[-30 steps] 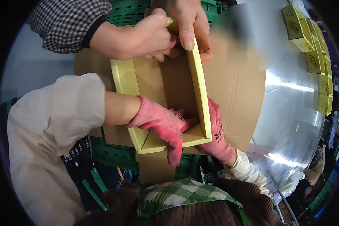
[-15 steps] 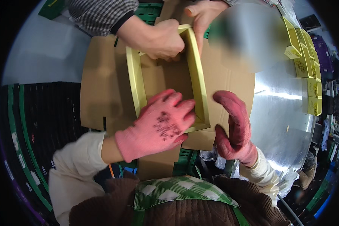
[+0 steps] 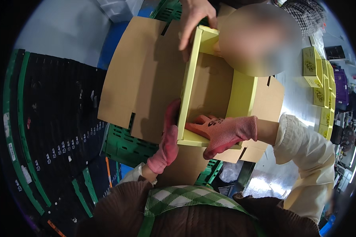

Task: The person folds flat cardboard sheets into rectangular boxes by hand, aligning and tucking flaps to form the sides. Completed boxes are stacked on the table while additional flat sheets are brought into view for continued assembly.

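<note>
An open yellow cardboard box (image 3: 244,93) with a brown inside bottom lies on flattened brown cardboard in front of me. My right hand (image 3: 229,132), in a pink glove, straddles its near wall, fingers inside and thumb outside. Along the outer left side, close to the near left corner, my gloved left hand (image 3: 169,142) rests with its fingers stretched against the wall. Across from me a co-worker's bare hand (image 3: 195,19) touches the far left corner of the box. The co-worker's other hand is mostly hidden by a blurred round patch.
Beneath the box spreads the flattened brown cardboard (image 3: 122,79), over green crates (image 3: 126,144). A metal table (image 3: 294,93) stands to the right, with several yellow boxes (image 3: 313,67) lined up along its far edge. Black panels with green edges (image 3: 59,110) fill the left side.
The box has shifted right. My right hand has gone from apart beside it to its near wall; my left hand has left the inside for the outer left side. The co-worker's hand has come out.
</note>
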Demonstrator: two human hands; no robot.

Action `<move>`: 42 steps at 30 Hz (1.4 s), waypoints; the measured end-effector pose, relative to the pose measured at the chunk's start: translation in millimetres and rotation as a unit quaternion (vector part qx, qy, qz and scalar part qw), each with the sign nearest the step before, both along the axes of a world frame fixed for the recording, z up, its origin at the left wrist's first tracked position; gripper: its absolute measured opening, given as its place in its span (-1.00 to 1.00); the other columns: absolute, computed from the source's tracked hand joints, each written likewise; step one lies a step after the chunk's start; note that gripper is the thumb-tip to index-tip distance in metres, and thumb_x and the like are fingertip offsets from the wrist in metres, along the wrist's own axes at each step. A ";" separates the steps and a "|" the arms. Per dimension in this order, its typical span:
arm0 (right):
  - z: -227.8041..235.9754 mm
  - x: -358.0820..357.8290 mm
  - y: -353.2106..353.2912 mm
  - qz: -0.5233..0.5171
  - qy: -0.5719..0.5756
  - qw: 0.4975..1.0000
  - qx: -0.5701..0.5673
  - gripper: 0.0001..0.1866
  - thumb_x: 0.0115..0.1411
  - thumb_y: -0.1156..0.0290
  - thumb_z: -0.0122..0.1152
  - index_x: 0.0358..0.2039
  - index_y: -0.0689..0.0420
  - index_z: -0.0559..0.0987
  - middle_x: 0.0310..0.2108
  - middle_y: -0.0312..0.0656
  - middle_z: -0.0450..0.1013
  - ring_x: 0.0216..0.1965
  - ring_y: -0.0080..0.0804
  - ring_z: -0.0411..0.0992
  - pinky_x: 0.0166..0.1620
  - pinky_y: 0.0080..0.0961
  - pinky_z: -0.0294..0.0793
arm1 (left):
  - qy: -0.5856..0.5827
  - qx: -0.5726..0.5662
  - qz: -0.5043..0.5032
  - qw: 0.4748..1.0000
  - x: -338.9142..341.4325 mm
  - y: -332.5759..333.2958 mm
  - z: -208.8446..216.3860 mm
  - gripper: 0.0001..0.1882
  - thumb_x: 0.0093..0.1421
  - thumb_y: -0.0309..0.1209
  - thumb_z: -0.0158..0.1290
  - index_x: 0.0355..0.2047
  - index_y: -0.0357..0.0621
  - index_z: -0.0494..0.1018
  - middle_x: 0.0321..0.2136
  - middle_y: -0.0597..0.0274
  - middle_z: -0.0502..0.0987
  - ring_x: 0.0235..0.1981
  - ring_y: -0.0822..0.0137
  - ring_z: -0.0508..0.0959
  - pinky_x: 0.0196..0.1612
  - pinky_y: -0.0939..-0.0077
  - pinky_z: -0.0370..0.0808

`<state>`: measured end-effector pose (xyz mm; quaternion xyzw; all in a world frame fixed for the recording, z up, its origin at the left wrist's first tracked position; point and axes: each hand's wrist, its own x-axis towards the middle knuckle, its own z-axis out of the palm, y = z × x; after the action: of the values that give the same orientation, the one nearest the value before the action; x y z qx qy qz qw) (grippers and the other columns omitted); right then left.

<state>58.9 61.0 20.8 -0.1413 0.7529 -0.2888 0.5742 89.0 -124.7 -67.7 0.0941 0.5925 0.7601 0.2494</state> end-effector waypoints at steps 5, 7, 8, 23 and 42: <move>-17.8 -21.5 1.6 0.076 -0.093 0.993 -0.020 0.20 -0.33 0.18 0.41 0.33 0.11 -0.03 0.23 0.15 -0.02 0.25 0.11 0.00 0.25 -0.18 0.11 | 0.018 0.049 -0.047 0.998 -9.4 0.8 4.3 -0.23 0.30 0.07 -0.32 0.31 -0.23 -0.14 0.24 0.02 0.03 0.25 0.14 0.09 0.28 0.25 -0.01; -19.5 -27.2 2.0 0.101 -0.088 0.991 -0.015 0.21 -0.33 0.16 0.43 0.33 0.11 -0.04 0.26 0.14 -0.04 0.26 0.10 -0.01 0.26 -0.19 0.11 | 0.064 0.045 -0.045 0.996 -10.1 3.4 0.5 -0.26 0.32 0.00 -0.32 0.31 -0.27 -0.14 0.21 -0.02 0.05 0.21 0.14 0.13 0.27 0.25 0.01; -17.7 -29.1 1.5 0.112 -0.084 0.990 -0.012 0.22 -0.34 0.16 0.43 0.33 0.11 -0.04 0.27 0.14 -0.06 0.27 0.10 -0.02 0.26 -0.20 0.11 | 0.044 0.047 -0.049 0.997 -9.6 3.0 0.0 -0.28 0.32 -0.02 -0.33 0.31 -0.27 -0.14 0.22 -0.02 0.03 0.22 0.13 0.12 0.28 0.25 0.01; -27.9 128.6 61.9 -0.663 0.570 0.439 -0.208 -0.52 0.25 0.21 0.03 0.10 0.21 0.32 0.05 -0.19 0.32 0.08 -0.35 0.29 0.22 -0.34 0.18 | 0.100 0.001 0.119 0.988 -57.9 -44.2 -14.0 -0.34 0.37 -0.03 -0.36 0.31 -0.23 -0.04 0.29 0.10 0.06 0.32 0.23 0.03 0.34 0.36 -0.07; -72.8 214.9 102.6 -0.804 0.392 0.427 0.129 -0.21 0.20 0.17 0.15 0.27 0.34 0.06 0.26 0.14 0.06 0.28 -0.03 0.06 0.27 -0.31 0.09 | 0.389 -0.673 0.226 0.586 -116.7 -86.4 -10.4 0.04 -0.04 0.19 0.19 0.26 -0.20 0.05 0.28 -0.20 -0.06 0.29 -0.14 0.00 0.26 0.11 0.10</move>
<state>273.8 163.6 -52.0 0.5063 0.6977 -0.4324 -0.2645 -27.8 -211.1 -78.1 0.0491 0.9778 0.0664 -0.1928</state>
